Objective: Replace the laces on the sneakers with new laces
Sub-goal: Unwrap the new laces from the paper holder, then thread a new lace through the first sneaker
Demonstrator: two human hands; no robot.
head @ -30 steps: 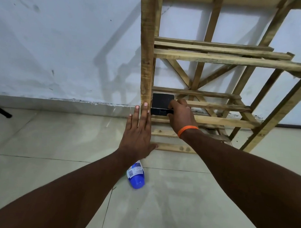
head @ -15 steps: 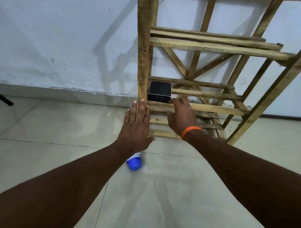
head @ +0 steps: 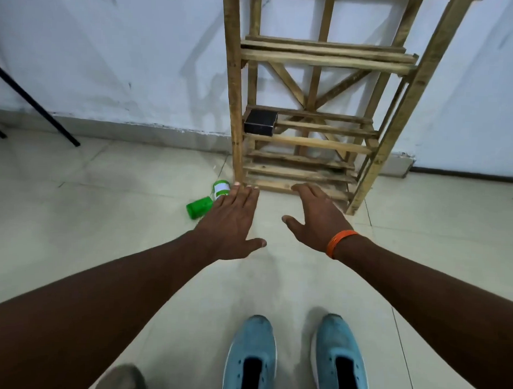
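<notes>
Right hand point(head: 315, 216) off black box point(head: 260, 122) | green bottle point(head: 200, 207) beside left hand point(head: 234, 219)

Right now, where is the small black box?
In the head view, the black box sits at the left end of a slatted shelf in the wooden rack, beside its front left post.

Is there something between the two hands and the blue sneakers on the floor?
Nothing visible. The left hand and right hand are open and empty, and only bare floor lies between them and the sneakers. The green bottle lies to the left of the left hand, off that path.
</notes>
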